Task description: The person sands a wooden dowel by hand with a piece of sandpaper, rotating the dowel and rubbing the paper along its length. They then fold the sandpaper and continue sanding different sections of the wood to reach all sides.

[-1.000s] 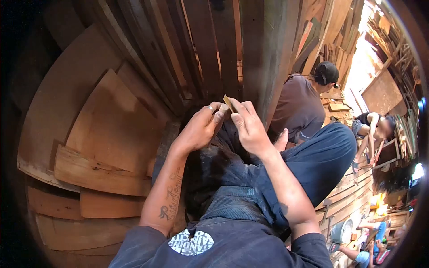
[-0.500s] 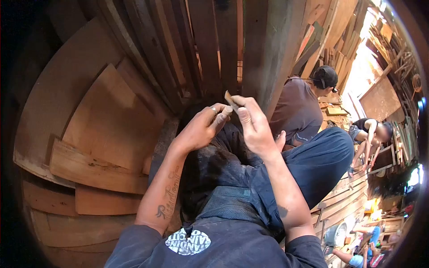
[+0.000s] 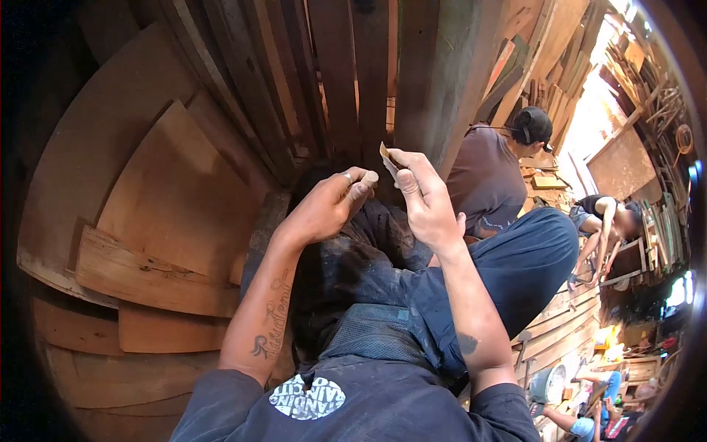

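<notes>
My left hand (image 3: 320, 210) is closed round a small pale wooden piece (image 3: 370, 178), whose rounded end sticks out past the thumb. A ring shows on one of its fingers. In my right hand (image 3: 426, 199) a thin folded sheet, tan on one face like sandpaper (image 3: 386, 156), is pinched between thumb and fingers. The two hands are apart, with a small gap between the piece and the sheet. Both are held above my dusty dark trousers (image 3: 368, 258).
Wooden boards (image 3: 162, 199) lie stacked at the left, and upright planks (image 3: 372, 74) stand in front. A person in a dark shirt and cap (image 3: 490, 173) sits close at the right. Another person (image 3: 607, 217) bends over farther off. A bucket (image 3: 547, 383) stands at the lower right.
My hands have moved apart. The sheet in my right hand has come away from the wooden piece, and more of both now shows.
</notes>
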Motion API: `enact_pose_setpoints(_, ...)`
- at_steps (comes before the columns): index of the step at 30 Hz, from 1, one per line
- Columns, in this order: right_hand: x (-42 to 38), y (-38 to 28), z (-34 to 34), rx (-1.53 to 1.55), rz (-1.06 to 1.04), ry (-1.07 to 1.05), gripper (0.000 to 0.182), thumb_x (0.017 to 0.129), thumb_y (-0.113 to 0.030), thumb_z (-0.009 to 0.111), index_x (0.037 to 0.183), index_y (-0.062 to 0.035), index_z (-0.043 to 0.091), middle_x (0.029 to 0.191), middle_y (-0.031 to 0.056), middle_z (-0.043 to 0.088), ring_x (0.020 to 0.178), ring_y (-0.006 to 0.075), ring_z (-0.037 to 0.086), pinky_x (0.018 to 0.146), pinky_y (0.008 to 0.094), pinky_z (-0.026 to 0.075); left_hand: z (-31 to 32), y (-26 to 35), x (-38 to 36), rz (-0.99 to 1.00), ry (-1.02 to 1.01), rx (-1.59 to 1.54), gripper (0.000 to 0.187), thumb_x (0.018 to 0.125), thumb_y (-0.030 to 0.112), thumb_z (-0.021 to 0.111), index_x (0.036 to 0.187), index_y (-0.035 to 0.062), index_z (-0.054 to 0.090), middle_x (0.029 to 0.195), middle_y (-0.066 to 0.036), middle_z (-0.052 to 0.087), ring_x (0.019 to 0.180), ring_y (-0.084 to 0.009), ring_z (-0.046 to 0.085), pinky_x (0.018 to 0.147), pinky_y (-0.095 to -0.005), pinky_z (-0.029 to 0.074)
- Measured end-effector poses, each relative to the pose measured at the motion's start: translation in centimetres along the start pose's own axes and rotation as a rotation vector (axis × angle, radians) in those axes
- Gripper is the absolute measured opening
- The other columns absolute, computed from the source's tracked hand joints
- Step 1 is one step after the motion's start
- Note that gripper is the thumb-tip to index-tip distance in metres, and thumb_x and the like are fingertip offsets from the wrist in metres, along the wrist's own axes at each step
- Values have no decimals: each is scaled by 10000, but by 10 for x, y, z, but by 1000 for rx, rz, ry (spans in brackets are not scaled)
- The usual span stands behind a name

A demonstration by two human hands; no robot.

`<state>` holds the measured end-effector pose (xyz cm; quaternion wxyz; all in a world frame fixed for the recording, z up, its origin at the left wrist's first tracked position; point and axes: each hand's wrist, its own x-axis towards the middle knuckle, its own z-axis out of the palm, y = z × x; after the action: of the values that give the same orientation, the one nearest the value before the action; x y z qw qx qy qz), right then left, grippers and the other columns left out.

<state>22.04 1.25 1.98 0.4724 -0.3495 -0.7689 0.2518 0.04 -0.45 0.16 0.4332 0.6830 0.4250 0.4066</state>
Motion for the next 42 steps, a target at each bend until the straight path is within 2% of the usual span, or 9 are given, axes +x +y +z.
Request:
enact_pose_setpoints(8,1,0,-1,-18,-36,-40,392,1188,-282,585,1416,17,697,1346,201,712,1276,351,703,1105,403,533,0,5,-2,-29,-28,22,415,1195,372,579,1348,2,692,1114,-158,769,1051,-236,703,954,-394,550)
enact_pose_setpoints(12,-2,8,3,50,13,-57,386,1193,-268,579,1418,24,694,1348,192,711,1278,329,698,1117,393,524,-1,1,1,-34,-34,96,412,1198,362,574,1353,-3,683,1106,-152,766,1021,-233,695,956,-383,551)
enact_pose_setpoints(15,0,8,0,139,108,-47,367,1195,-224,573,1429,37,681,1359,187,705,1298,316,684,1139,385,506,-2,6,-2,-23,-32,52,432,1215,407,537,1345,17,670,1007,-11,682,910,-114,580,853,-315,525)
enact_pose_setpoints(18,-1,-3,3,91,-16,-64,378,1195,-233,570,1436,40,674,1362,192,700,1309,328,680,1146,389,501,4,-4,0,140,26,96,424,1215,399,541,1336,14,671,1022,-20,691,932,-121,584,870,-323,528)
enact_pose_setpoints(21,-3,12,7,-94,-10,-59,392,1199,-260,559,1445,24,673,1349,201,698,1297,346,686,1122,406,520,-1,4,0,-35,-41,59,382,1216,362,543,1322,19,673,1006,-23,684,917,-119,577,858,-320,526)
enact_pose_setpoints(24,1,-4,1,-50,-32,-57,405,1195,-281,565,1444,18,676,1360,215,695,1291,368,689,1113,422,532,3,1,-1,49,19,57,378,1212,371,556,1310,25,674,980,-22,665,899,-110,562,841,-314,518)
enact_pose_setpoints(34,1,-11,4,90,-53,-87,405,1201,-259,551,1447,40,671,1381,198,686,1319,350,676,1139,405,515,3,3,-2,11,-7,21,327,1202,312,573,1328,23,657,1026,-64,698,998,-165,623,944,-356,543)
enact_pose_setpoints(39,-3,14,0,-97,62,-53,388,1197,-236,551,1455,32,660,1375,206,670,1320,360,655,1138,409,497,-2,-8,-1,-11,-90,109,253,1161,224,618,1291,10,651,1074,-143,719,1048,-214,655,1001,-402,539)
enact_pose_setpoints(42,5,-14,-9,-66,-22,50,402,1196,-247,556,1482,21,647,1333,199,663,1275,345,659,1116,410,500,3,-25,1,-55,-95,311,270,1119,236,669,1283,25,632,1138,-200,763,1123,-350,745,969,-460,549)
